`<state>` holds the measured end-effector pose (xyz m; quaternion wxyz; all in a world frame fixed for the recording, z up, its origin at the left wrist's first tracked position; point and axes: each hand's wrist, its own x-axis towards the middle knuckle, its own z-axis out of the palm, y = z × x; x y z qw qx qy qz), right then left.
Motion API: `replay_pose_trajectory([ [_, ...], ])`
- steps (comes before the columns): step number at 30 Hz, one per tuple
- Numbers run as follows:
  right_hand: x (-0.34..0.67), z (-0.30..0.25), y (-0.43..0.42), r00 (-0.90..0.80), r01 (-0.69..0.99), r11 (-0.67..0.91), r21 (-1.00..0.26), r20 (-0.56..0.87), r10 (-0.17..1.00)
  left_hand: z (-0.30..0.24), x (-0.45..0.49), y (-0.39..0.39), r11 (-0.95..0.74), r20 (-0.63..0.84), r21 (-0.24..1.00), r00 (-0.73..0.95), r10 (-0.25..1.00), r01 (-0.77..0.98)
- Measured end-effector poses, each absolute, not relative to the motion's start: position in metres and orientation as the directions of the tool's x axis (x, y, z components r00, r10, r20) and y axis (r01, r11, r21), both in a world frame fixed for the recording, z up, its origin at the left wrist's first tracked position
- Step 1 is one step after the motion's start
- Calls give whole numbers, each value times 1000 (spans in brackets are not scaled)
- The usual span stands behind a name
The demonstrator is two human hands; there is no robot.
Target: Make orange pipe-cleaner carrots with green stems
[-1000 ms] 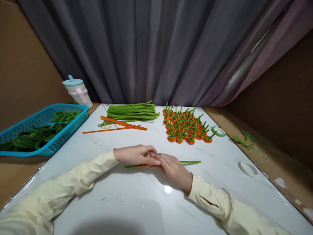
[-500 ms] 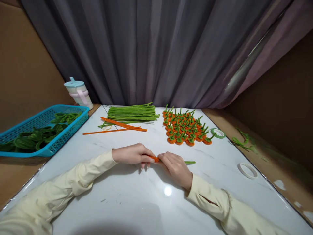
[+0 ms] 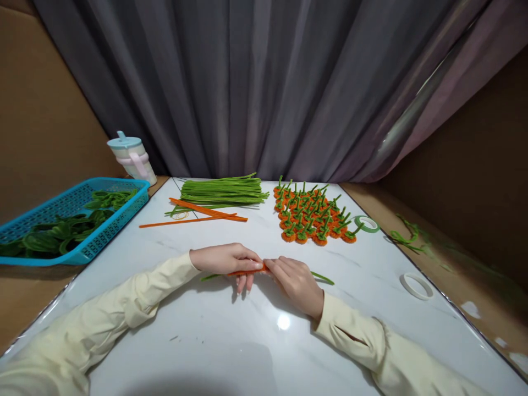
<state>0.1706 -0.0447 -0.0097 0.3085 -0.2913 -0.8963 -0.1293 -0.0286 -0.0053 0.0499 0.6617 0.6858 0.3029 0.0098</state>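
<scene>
My left hand and my right hand meet at mid-table, both pinching an orange pipe cleaner laid along a green pipe cleaner. The green one's ends stick out left and right of my hands. Behind them lie a bundle of green pipe cleaners, a few loose orange pipe cleaners, and rows of finished orange-and-green pieces.
A blue basket with dark green pieces sits at the left edge. A lidded cup stands behind it. A green tape roll and a white tape roll lie at the right. Grey curtain hangs behind the white table.
The camera view shifted slightly. My hands have kept working the orange strand round the green stem; the green stem now shows at both ends again and tilts a little.
</scene>
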Motion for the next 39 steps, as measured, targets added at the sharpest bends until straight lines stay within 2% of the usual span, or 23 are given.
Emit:
replay_pose_trajectory([
  [6, 171, -11, -45, -618, 621, 783, 45, 642, 453, 57, -32, -3, -8, -388, 896, 793, 469, 443],
  [12, 170, -11, -44, -603, 637, 770, 38, 646, 467, 62, -34, -8, -88, -371, 856, 724, 581, 509],
  [23, 171, -4, -46, -686, 589, 789, 178, 627, 370, 65, -33, -19, -275, -278, 789, 719, 638, 549],
  [26, 172, -6, -45, -684, 584, 790, 189, 638, 353, 64, -33, -17, -231, -340, 792, 723, 602, 565],
  [30, 173, -8, -44, -714, 529, 824, 202, 631, 304, 55, -32, -7, -9, -471, 862, 808, 354, 506],
  [33, 172, -7, -44, -735, 484, 854, 190, 618, 279, 44, -30, -2, 111, -430, 903, 876, 218, 416],
  [35, 171, -5, -45, -730, 486, 858, 165, 616, 295, 39, -29, 1, 99, -404, 915, 891, 209, 392],
  [39, 169, -5, -44, -669, 547, 832, 92, 645, 369, 31, -34, 8, 169, -389, 921, 866, 316, 352],
])
